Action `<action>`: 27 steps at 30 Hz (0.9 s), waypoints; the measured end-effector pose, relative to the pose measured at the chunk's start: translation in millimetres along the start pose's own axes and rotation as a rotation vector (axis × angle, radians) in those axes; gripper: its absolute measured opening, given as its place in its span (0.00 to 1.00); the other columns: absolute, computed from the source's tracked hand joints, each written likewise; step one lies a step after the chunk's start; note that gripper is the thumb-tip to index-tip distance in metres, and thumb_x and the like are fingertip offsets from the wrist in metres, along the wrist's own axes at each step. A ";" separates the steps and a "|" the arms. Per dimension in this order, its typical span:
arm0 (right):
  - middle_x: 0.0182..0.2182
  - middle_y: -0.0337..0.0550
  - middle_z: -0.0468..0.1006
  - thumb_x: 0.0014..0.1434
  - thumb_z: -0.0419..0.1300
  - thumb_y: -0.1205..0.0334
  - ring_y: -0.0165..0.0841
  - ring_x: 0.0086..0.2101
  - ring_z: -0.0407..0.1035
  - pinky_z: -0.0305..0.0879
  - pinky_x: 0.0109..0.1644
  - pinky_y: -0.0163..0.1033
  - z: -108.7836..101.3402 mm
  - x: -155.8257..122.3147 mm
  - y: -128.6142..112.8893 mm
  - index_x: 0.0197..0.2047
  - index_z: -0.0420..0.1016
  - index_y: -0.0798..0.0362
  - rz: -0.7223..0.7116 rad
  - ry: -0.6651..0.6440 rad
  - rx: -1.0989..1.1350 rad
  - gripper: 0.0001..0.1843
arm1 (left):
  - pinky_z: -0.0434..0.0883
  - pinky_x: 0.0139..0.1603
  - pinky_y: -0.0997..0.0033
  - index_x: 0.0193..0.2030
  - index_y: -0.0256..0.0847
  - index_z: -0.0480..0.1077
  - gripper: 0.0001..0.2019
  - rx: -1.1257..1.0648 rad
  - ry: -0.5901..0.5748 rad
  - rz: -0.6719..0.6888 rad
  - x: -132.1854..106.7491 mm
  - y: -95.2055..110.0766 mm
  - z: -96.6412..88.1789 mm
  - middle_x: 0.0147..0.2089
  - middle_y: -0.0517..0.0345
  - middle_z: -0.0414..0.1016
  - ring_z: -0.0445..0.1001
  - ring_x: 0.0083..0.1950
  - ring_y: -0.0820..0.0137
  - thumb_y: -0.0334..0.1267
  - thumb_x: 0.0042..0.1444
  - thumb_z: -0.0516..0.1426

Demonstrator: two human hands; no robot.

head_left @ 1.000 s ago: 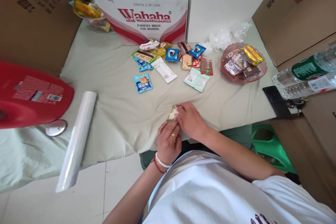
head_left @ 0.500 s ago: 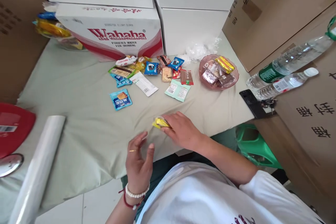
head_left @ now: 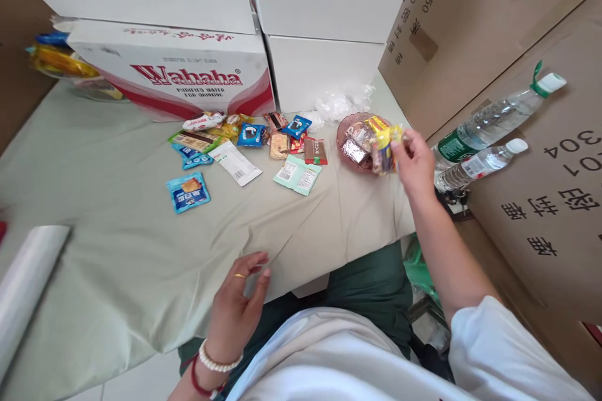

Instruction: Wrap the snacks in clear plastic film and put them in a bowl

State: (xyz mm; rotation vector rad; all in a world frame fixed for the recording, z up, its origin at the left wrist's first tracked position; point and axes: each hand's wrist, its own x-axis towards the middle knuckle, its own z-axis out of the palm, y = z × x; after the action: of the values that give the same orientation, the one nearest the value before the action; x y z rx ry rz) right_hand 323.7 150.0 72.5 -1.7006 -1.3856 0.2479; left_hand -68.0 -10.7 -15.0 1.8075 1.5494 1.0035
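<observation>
My right hand (head_left: 414, 161) pinches a yellow snack packet (head_left: 386, 149) by its edge, holding it over the right side of a pink glass bowl (head_left: 345, 160). Inside the bowl lie several wrapped snacks, among them a dark packet (head_left: 353, 151) and a yellow one (head_left: 376, 121). My left hand (head_left: 239, 301) hangs at the table's near edge, fingers apart and holding nothing. Farther back, a loose group of snack packets lies on the cloth: a blue packet (head_left: 188, 192), a white packet (head_left: 235, 163), a pale green packet (head_left: 298, 175) and a brown packet (head_left: 315, 151).
A Wahaha water carton (head_left: 188, 75) and white boxes (head_left: 324, 72) wall off the back. Crumpled clear plastic (head_left: 341, 105) lies behind the bowl. Two water bottles (head_left: 493, 119) (head_left: 484, 166) stand at right by a cardboard box (head_left: 531, 213). A plastic roll (head_left: 32, 288) lies at left.
My right hand has carried the yellow snack packet from the near middle of the table rightward and away to the bowl. My left hand stays near the table edge. The view has shifted right.
</observation>
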 end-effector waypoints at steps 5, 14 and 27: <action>0.50 0.55 0.79 0.73 0.45 0.54 0.45 0.50 0.70 0.66 0.58 0.50 32.8 75.0 14.7 0.59 0.76 0.54 -0.112 -0.112 -0.458 0.24 | 0.77 0.51 0.60 0.48 0.45 0.76 0.12 0.201 0.160 0.035 -9.0 -26.0 -17.9 0.49 0.52 0.81 0.80 0.50 0.61 0.47 0.69 0.55; 0.55 0.63 0.72 0.72 0.47 0.56 0.55 0.57 0.58 0.60 0.58 0.58 61.6 69.4 11.8 0.52 0.80 0.54 -0.110 -0.234 -0.758 0.22 | 0.76 0.53 0.57 0.44 0.42 0.77 0.08 0.376 0.368 0.092 -22.5 -56.4 -17.6 0.49 0.47 0.80 0.79 0.47 0.61 0.40 0.66 0.58; 0.50 0.57 0.78 0.72 0.45 0.56 0.47 0.52 0.70 0.65 0.60 0.51 41.4 59.4 -6.6 0.50 0.81 0.55 -0.313 -0.108 -0.520 0.23 | 0.77 0.51 0.62 0.45 0.42 0.76 0.07 0.367 0.366 0.226 -24.1 -50.3 -14.9 0.47 0.50 0.80 0.80 0.46 0.64 0.30 0.62 0.60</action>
State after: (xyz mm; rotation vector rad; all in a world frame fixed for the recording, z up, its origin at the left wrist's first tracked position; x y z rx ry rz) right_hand 313.5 221.9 75.3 -1.8594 -1.8884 -0.2214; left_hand -110.2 -26.0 -51.3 2.1799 1.8757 1.2790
